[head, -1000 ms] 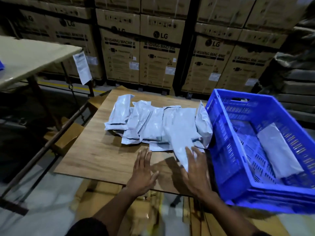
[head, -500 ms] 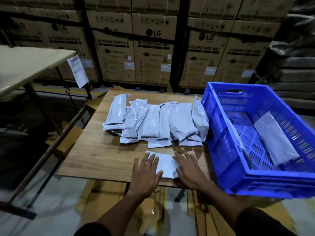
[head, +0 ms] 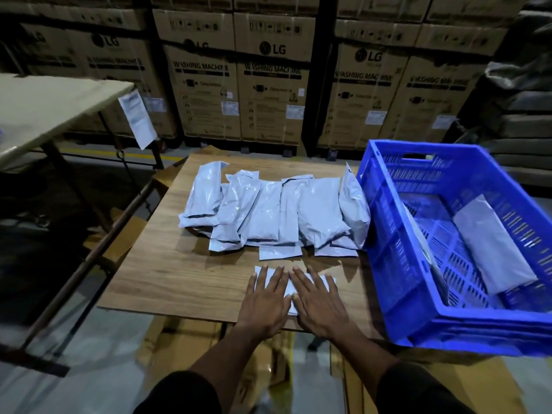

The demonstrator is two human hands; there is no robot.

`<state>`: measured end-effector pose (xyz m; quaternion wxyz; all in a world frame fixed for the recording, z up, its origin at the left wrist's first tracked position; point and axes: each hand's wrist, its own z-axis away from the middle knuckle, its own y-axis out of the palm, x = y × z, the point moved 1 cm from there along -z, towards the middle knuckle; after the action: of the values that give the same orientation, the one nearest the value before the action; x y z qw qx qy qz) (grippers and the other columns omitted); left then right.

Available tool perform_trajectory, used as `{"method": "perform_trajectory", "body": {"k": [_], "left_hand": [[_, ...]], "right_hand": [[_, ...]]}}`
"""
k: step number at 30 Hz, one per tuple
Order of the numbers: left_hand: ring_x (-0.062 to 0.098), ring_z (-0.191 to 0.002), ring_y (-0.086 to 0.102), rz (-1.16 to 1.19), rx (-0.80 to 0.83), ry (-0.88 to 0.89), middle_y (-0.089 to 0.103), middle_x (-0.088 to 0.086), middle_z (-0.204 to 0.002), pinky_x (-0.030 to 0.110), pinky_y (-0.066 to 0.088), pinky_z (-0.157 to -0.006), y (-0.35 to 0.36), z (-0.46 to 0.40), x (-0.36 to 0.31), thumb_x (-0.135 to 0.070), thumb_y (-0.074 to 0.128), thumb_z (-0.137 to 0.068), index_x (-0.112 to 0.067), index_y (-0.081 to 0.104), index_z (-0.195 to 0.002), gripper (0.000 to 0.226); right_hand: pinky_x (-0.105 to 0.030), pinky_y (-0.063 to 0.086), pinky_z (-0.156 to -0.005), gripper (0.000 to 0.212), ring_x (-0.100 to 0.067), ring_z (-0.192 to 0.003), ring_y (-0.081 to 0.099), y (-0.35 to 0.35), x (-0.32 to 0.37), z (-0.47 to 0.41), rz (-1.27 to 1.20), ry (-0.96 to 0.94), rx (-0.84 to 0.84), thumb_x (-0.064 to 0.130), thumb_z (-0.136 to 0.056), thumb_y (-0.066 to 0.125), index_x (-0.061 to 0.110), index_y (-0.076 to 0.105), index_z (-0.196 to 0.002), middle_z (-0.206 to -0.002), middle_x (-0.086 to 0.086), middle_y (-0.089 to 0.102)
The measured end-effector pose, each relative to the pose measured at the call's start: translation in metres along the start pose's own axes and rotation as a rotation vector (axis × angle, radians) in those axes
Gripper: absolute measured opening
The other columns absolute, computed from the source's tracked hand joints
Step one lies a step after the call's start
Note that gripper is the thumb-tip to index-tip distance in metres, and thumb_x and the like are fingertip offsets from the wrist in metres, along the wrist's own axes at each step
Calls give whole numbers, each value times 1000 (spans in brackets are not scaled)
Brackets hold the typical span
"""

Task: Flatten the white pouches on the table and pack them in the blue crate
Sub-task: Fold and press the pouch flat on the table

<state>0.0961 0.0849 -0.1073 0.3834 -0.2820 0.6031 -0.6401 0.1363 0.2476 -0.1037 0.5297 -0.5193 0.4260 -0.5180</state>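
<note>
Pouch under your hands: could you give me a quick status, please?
Left hand and right hand open, pressing one white pouch flat on the table. One pouch in the blue crate. Nothing in the way.

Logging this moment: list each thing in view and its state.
Left hand: open, flat on pouch.
Right hand: open, flat on the same pouch.
Pressed pouch: lying flat on table.
Pouch pile: unflattened, overlapping.
Blue crate: holds one pouch.
</note>
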Motion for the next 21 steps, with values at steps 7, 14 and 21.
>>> {"method": "perform_trajectory", "body": {"k": [7,14,21], "left_hand": [[41,-154,-11,15,39,-44,-7,-11,-170,56,-1,-122,4,-3,4,-60,-10,-89,-27,6,-163,82],[41,-153,-18,10,47,-66,-15,-15,-168,56,-2,-122,4,-3,5,-59,7,-102,-32,-1,-162,67],[43,-154,1,9,33,-38,6,-7,-170,61,5,-120,-3,-5,15,-66,-3,-92,-29,21,-161,82]], "right_hand": [[-60,20,-116,61,-24,-153,13,-1,-3,-5,21,-17,118,47,-103,19,23,25,-158,-165,8,19],[-56,-8,-120,58,-20,-150,-24,-20,-6,-9,-125,-37,222,45,-107,14,29,-6,-159,-164,14,-19],[-50,-4,-120,84,-23,-150,-24,-16,-24,26,-20,-53,170,64,-81,-24,32,-10,-158,-161,11,-29]]}}
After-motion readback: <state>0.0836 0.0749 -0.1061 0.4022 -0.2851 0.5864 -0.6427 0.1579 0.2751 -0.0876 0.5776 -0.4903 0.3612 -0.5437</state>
